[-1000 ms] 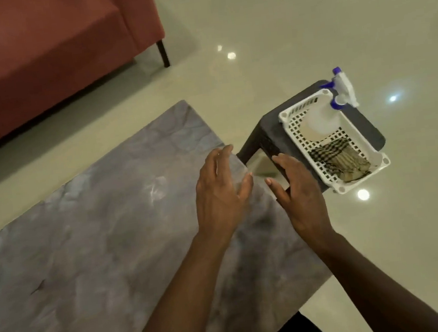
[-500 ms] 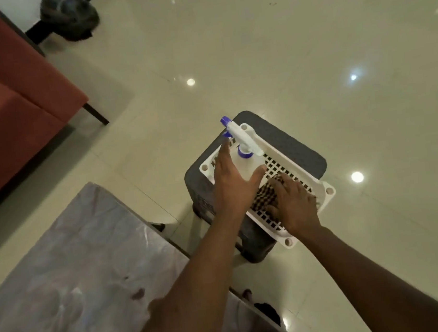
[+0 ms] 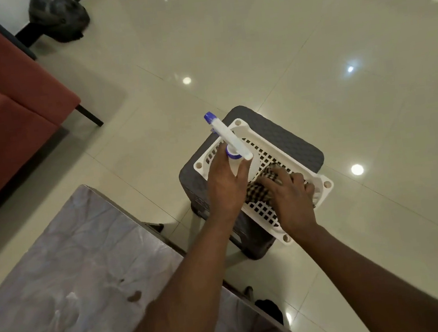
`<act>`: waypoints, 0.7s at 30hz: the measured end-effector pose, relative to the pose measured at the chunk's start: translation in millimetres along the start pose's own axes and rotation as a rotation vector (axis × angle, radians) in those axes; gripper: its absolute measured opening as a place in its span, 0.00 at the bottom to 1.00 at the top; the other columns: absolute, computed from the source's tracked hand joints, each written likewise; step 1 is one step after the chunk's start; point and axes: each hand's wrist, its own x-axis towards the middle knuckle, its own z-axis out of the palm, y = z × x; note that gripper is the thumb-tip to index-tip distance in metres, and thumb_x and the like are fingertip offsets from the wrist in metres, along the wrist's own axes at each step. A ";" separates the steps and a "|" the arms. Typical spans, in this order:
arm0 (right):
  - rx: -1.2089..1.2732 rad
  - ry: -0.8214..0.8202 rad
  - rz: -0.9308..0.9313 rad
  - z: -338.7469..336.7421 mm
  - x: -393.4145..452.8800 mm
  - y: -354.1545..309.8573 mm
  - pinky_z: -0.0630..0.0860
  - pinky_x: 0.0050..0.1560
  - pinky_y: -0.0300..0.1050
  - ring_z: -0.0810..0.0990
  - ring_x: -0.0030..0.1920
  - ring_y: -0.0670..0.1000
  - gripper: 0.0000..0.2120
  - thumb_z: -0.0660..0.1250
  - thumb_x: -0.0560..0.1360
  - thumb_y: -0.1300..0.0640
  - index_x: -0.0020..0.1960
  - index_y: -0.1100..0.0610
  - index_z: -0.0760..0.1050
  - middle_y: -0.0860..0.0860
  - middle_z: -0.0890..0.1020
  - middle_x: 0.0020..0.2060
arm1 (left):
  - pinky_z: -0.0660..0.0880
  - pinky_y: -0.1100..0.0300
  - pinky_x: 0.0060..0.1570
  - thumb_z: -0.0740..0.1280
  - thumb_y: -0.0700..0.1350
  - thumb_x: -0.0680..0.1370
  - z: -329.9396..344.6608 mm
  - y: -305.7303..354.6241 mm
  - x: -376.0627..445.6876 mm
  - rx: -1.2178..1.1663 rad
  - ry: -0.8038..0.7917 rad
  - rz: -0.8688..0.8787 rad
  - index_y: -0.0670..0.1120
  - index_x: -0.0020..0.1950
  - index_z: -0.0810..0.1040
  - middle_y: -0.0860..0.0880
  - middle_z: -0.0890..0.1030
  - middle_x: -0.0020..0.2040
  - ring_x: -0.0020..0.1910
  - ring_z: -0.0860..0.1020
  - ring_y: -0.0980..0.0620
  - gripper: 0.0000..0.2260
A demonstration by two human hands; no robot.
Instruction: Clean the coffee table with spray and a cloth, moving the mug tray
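A white perforated basket [image 3: 260,144] rests on a dark grey stool [image 3: 288,137] just past the corner of the grey marble coffee table [image 3: 68,270]. Inside the basket stands a white spray bottle [image 3: 229,137] with a blue nozzle and collar; my left hand [image 3: 224,184] is wrapped around its body. My right hand [image 3: 291,198] presses down on a checked cloth [image 3: 259,191] in the basket, fingers curled over it. No mug tray is in view.
A red sofa [image 3: 1,108] with a dark leg stands at the left. A dark bag [image 3: 59,17] lies on the glossy tiled floor [image 3: 308,46] at the top left. A small dark stain [image 3: 134,295] marks the tabletop.
My hands left the table's corner and reached into the basket. The left closed around the spray bottle; the right settled on the cloth. The view swung toward the stool.
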 end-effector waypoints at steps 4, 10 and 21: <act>0.151 0.181 -0.065 -22.5 -33.9 -34.7 0.68 0.54 0.63 0.72 0.59 0.63 0.26 0.76 0.66 0.60 0.62 0.47 0.76 0.55 0.74 0.65 | 0.72 0.72 0.50 0.69 0.52 0.77 -53.5 16.2 -20.4 -0.100 0.117 0.021 0.44 0.62 0.74 0.59 0.76 0.52 0.48 0.74 0.66 0.18; 0.198 0.138 -0.271 -7.2 -114.5 -99.8 0.74 0.45 0.55 0.75 0.53 0.56 0.30 0.76 0.62 0.61 0.59 0.40 0.74 0.49 0.76 0.61 | 0.79 0.52 0.44 0.70 0.44 0.74 -174.4 -20.1 -65.1 -0.343 0.181 -0.437 0.51 0.55 0.72 0.46 0.83 0.46 0.42 0.83 0.49 0.12; -0.138 -0.195 -0.491 77.0 -177.8 -226.8 0.76 0.36 0.52 0.80 0.39 0.55 0.31 0.81 0.52 0.48 0.54 0.41 0.78 0.52 0.81 0.52 | 0.75 0.61 0.30 0.70 0.42 0.76 -316.6 -124.0 -204.5 -0.687 0.102 -0.761 0.46 0.53 0.78 0.45 0.78 0.37 0.25 0.76 0.51 0.07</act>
